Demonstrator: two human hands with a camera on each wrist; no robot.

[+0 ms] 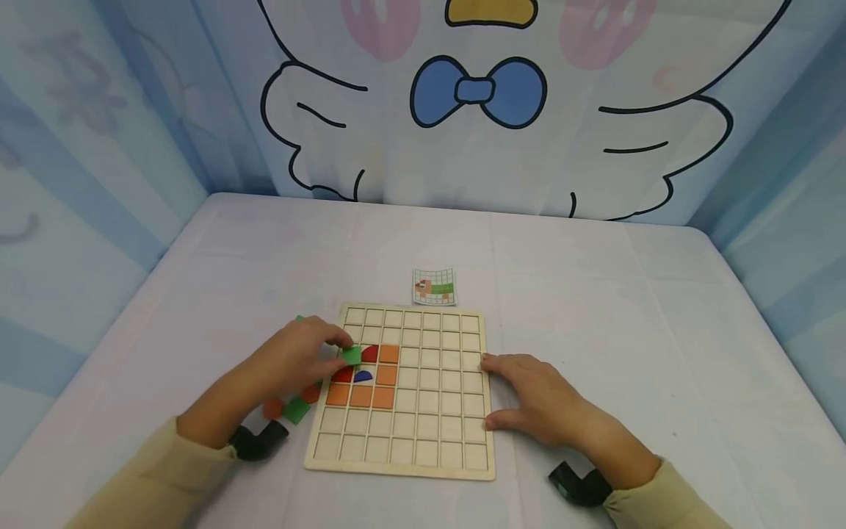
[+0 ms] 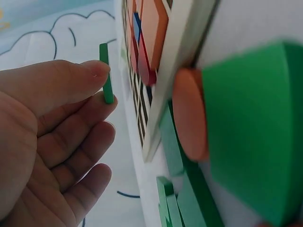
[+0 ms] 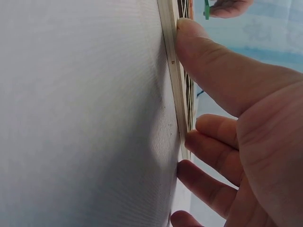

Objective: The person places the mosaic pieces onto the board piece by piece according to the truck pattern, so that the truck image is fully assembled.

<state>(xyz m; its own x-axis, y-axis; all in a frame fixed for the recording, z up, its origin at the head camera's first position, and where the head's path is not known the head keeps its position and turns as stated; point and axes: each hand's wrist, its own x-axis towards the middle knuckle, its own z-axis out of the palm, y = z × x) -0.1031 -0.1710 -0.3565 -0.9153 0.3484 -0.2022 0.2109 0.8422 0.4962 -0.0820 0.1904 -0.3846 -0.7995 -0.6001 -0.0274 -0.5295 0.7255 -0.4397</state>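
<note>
Between thumb and forefinger, my left hand (image 1: 294,356) pinches a thin green square tile (image 1: 352,355) above the left side of a wooden grid board (image 1: 441,466). The left wrist view shows the green tile edge-on, apart from the board. Orange squares (image 1: 360,397), red curved pieces (image 1: 371,353) and a blue half-round piece (image 1: 363,376) lie in cells on the board's left. My right hand (image 1: 545,400) rests with thumb and fingertips against the board's right edge, its fingers (image 3: 213,151) fairly straight in the right wrist view.
A small picture card (image 1: 434,287) with a gridded drawing lies behind the board. Loose green pieces (image 1: 296,410) and orange round pieces (image 1: 273,408) lie left of the board, partly under my left arm. A white cloth (image 1: 595,294) covers the table; printed curtains (image 1: 476,162) stand around it.
</note>
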